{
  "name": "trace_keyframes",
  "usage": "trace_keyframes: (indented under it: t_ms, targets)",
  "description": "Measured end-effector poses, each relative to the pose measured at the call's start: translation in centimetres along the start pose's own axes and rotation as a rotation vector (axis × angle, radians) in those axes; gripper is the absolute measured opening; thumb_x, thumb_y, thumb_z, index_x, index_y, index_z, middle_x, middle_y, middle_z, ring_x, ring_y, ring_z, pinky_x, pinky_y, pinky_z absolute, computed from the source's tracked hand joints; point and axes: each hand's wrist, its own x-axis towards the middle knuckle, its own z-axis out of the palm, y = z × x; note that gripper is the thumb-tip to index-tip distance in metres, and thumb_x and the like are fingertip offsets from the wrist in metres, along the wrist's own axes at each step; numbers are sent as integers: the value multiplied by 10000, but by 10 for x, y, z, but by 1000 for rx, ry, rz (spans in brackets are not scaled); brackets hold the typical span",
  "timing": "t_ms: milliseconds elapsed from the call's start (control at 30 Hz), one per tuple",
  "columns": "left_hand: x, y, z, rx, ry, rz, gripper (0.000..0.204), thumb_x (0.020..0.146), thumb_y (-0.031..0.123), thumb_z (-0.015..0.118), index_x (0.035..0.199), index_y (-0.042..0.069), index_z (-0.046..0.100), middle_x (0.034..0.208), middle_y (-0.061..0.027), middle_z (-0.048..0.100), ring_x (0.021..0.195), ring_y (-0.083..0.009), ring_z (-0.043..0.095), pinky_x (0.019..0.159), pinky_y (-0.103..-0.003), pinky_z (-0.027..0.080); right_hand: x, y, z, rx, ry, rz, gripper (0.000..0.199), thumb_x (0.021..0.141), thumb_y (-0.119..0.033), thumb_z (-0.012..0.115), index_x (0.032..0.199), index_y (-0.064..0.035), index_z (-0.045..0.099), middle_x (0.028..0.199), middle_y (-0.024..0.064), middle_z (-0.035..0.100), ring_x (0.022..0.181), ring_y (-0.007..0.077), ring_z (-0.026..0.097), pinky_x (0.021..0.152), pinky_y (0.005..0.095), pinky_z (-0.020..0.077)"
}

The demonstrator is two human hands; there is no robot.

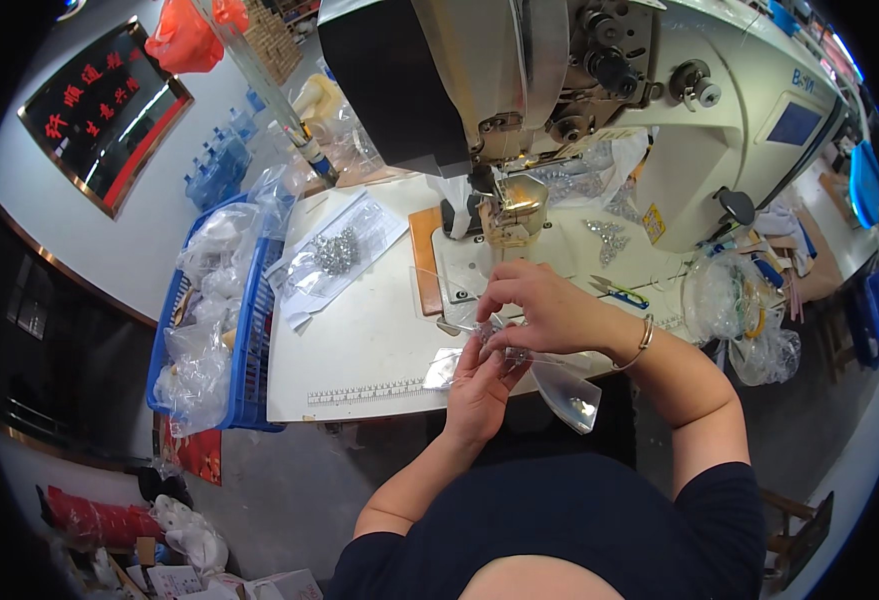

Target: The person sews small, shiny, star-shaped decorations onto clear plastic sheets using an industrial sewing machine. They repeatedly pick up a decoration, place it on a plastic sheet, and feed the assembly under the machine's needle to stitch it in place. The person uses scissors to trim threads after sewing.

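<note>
While the left hand (pixel 479 385) cups the clear bag (pixel 569 395) from below at the desk's (pixel 359 350) near edge, the right hand (pixel 539 305) should, I judge, keep its pinched fingertips steady on the small glittery piece (pixel 489 333) above it, short of the sewing machine (pixel 599 90).

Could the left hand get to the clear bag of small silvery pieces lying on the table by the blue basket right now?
Probably not at once: the left hand is busy holding a small clear bag with the right hand. Otherwise the table toward the bag of silvery pieces looks unobstructed.
</note>
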Motion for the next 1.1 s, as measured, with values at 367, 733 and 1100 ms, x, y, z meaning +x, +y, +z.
trace_keyframes:
  t_ms: [367, 733, 1100]
  targets:
    - [3, 2, 6, -5, 10, -52, 399, 991, 278, 288, 1354, 113, 290, 1303, -92, 435, 1165, -269, 484, 1009, -463, 383, -2, 0, -5, 131, -10, 132, 158, 705, -136, 701, 801, -25, 641, 773, 94, 614, 739, 222, 605, 691, 315, 478]
    - [4, 3, 9, -43, 27, -60, 402, 983, 238, 322, 1360, 104, 286, 1330, -94, 420, 1196, -265, 467, 1023, -438, 373, -2, 8, 2, 116, 25, 191, 182, 709, -161, 716, 796, -19, 643, 763, 94, 626, 733, 205, 618, 691, 302, 491]
    - [10, -1, 4, 17, 155, 143, 322, 889, 6, 516, 1199, 79, 465, 1113, -128, 586, 1011, -210, 586, 860, -370, 490, -11, 13, -3, 169, 91, 238, 239, 786, -203, 669, 931, -14, 646, 834, 97, 638, 767, 191, 608, 711, 299, 480]
